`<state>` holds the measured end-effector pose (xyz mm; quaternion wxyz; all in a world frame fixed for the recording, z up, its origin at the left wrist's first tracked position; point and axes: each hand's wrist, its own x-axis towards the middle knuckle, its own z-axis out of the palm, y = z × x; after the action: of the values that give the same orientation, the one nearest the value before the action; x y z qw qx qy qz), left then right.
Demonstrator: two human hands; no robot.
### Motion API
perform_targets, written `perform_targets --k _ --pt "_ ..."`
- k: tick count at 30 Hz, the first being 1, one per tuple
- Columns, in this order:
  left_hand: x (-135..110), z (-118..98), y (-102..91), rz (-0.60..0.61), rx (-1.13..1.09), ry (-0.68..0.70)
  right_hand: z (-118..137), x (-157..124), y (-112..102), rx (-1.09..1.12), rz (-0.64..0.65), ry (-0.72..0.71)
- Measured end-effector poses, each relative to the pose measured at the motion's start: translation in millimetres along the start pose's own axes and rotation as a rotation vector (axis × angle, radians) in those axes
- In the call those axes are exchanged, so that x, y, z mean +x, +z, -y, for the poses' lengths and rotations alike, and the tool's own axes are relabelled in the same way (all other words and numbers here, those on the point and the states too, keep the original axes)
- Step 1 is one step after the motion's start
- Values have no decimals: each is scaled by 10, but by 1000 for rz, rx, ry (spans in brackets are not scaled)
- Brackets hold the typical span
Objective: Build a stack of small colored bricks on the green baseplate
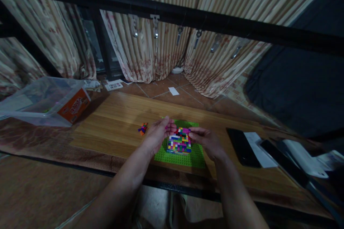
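Observation:
A block of many-coloured building bricks (178,145) stands on a green studded baseplate (177,159). My left hand (159,133) is beside its left back corner, palm turned up and fingers cupped, with small pink bricks (167,127) showing in it. At the back right corner, the thumb and fingers of my right hand (205,139) are pinched on a pink brick (187,131) at the top of the block. Whether that brick is pressed down is too small to tell. A small pile of orange, red and purple bricks (143,128) lies left of the baseplate.
The wooden board (115,114) carries the baseplate. A clear plastic tub (40,103) with an orange label stands at the left. To the right lie a black phone-like slab (243,146), a white paper (259,150) and another dark slab (282,161). A dark rail (172,9) with hanging clips crosses ahead.

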<state>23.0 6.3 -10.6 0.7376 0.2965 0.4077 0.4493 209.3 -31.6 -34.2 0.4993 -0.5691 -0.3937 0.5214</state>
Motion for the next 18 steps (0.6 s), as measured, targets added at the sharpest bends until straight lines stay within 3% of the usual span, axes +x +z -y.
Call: perform_targets --k 9,14,18 --pt "-34 -68 16 2 -19 -14 3 -3 -96 34 -73 -58" --pt "-75 -87 60 85 -75 -72 98 -33 -60 -45 -285 -267" --pt "-95 -54 94 159 -121 -115 133 -124 166 -244 -223 -498"
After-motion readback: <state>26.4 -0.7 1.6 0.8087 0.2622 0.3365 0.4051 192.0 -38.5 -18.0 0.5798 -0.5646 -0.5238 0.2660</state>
